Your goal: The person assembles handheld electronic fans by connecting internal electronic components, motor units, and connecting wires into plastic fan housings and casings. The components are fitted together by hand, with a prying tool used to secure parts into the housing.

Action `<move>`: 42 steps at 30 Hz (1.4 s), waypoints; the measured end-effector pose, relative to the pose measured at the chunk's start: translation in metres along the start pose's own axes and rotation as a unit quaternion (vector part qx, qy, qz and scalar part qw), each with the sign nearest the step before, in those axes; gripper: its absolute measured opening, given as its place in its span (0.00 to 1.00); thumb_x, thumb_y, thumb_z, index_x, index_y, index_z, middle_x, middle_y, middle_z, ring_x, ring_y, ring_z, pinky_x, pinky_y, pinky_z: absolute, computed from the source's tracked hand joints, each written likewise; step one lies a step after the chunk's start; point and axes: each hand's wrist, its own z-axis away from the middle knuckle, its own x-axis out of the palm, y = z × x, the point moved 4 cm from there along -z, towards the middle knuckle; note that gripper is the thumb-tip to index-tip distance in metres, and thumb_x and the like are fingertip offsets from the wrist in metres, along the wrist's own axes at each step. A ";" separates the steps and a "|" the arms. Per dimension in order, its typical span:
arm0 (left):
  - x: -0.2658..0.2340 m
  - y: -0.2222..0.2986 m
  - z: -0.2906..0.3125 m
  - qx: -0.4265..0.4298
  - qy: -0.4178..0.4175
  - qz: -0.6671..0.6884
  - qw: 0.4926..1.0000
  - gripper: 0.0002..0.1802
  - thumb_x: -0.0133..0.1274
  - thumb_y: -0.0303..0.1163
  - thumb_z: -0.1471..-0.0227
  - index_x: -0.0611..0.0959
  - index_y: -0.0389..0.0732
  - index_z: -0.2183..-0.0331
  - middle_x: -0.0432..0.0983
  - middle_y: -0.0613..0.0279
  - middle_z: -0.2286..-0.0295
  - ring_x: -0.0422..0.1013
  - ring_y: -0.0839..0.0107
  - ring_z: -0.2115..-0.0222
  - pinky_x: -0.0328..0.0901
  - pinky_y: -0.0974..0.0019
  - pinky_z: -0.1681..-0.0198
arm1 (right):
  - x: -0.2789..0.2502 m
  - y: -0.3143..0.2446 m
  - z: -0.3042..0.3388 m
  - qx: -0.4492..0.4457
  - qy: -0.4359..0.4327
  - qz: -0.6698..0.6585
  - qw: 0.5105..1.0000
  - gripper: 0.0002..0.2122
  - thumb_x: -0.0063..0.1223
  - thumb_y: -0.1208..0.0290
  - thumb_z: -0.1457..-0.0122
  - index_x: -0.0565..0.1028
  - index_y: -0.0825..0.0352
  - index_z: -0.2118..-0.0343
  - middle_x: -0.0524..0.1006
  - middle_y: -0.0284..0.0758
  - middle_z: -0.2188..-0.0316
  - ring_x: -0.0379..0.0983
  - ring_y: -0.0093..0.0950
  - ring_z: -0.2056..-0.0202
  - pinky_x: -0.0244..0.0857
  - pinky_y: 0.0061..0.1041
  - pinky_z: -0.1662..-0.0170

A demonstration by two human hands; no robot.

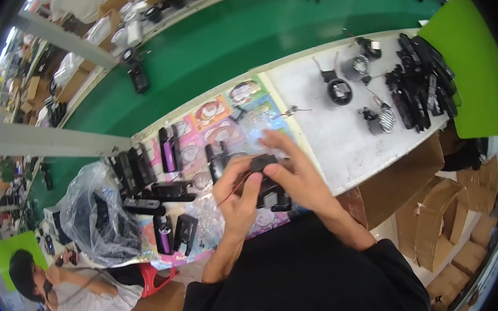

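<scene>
In front of my body, both hands hold a black plastic housing (273,197) with a dark block-shaped part (262,163) at its upper end. My left hand (237,188) is closed around its left side, thumb pressed on it. A thin red wire (240,184) runs over the left fingers. My right hand (300,177) grips the right side with its thumb, while some of its fingers stretch out beyond. The inside of the housing is mostly hidden. Just past the left hand lies another black housing (217,158) on the colourful printed mat (189,155).
To the left lie several black casings (132,168), some with purple cells (169,156), and a clear plastic bag (84,216). Round motor units (339,91) and a black pile of parts (422,85) sit rightward. Beyond runs a green conveyor belt (208,45). A co-worker (88,291) sits lower left.
</scene>
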 end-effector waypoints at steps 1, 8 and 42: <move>0.002 0.004 -0.003 0.029 0.006 -0.004 1.000 0.09 0.52 0.24 0.50 0.76 0.29 0.65 0.73 0.53 0.63 0.69 0.67 0.62 0.63 0.69 0.57 | 0.003 -0.001 -0.001 0.031 -0.082 -0.017 0.996 0.24 0.52 0.69 0.42 0.61 0.71 0.45 0.70 0.37 0.53 0.68 0.21 0.58 0.63 0.21 0.53; 0.021 0.023 -0.023 0.169 -0.050 -0.079 0.981 0.09 0.56 0.26 0.55 0.77 0.31 0.70 0.74 0.54 0.71 0.68 0.68 0.69 0.62 0.70 0.64 | -0.003 -0.011 -0.002 -0.024 -0.114 -0.220 0.968 0.19 0.49 0.66 0.40 0.70 0.74 0.51 0.74 0.32 0.60 0.68 0.18 0.59 0.63 0.19 0.54; 0.140 -0.178 -0.474 0.114 0.015 -0.311 0.943 0.23 0.63 0.40 0.67 0.81 0.32 0.69 0.78 0.53 0.72 0.74 0.66 0.71 0.67 0.66 0.64 | -0.119 0.055 0.040 -0.197 0.358 0.026 0.913 0.34 0.69 0.74 0.61 0.57 0.68 0.53 0.65 0.39 0.60 0.68 0.28 0.57 0.64 0.28 0.53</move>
